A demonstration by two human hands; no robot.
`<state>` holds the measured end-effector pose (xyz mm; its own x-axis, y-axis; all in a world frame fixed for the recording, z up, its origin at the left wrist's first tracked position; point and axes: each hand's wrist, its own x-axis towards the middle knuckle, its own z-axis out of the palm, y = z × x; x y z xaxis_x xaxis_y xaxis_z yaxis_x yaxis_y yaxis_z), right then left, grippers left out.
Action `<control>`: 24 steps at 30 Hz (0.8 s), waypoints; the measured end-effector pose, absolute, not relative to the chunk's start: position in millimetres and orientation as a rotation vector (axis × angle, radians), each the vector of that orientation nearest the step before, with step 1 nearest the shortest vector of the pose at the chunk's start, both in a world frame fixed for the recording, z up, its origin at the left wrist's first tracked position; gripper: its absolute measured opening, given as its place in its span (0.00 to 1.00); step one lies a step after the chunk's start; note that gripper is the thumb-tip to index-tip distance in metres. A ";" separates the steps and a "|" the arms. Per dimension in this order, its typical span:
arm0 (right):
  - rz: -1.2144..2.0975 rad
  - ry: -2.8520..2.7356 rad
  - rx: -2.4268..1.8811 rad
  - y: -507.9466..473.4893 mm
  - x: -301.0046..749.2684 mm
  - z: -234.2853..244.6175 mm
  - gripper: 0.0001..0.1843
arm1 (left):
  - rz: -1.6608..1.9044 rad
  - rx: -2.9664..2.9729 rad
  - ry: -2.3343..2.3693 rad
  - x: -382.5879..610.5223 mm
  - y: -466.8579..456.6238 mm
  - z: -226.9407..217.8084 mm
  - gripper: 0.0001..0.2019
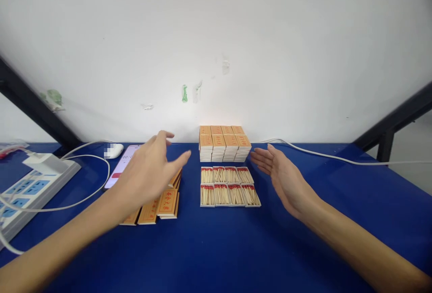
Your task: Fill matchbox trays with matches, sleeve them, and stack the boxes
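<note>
A block of stacked orange matchboxes (pixel 224 142) stands against the white wall on a blue table (pixel 216 248). In front of it lie two rows of open trays of red-tipped matches (pixel 229 186). My left hand (pixel 150 169) hovers open above several empty orange box sleeves (pixel 162 204), fingers reaching toward the stack. My right hand (pixel 281 173) is open, palm turned inward, just right of the trays and the stack. Neither hand holds anything.
A white power strip (pixel 32 185) with a plugged adapter and cables lies at the far left. A phone (pixel 123 164) and a white earbud case (pixel 114 150) sit behind my left hand. A white cable (pixel 337 159) runs along the back right. Black frame bars slant at both sides.
</note>
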<state>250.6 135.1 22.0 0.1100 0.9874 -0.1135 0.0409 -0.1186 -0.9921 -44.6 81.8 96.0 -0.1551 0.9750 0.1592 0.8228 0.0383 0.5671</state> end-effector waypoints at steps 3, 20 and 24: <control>1.094 -1.179 -1.420 125.0 260.6 17.2 0.26 | 0.592 2.064 2.212 -49.7 59.5 83.4 0.24; 0.978 -1.945 -1.583 102.0 288.8 30.7 0.21 | 0.494 2.384 2.232 -49.9 48.8 59.3 0.21; 0.984 -1.975 -1.583 101.7 289.4 27.1 0.18 | 0.756 2.479 2.036 -26.1 26.3 58.4 0.22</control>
<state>289.4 101.7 27.1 -0.2611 0.9598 -0.1029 0.6602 0.0998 -0.7444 -26.1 26.3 58.4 0.1366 0.8886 0.4378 0.9591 -0.2293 0.1660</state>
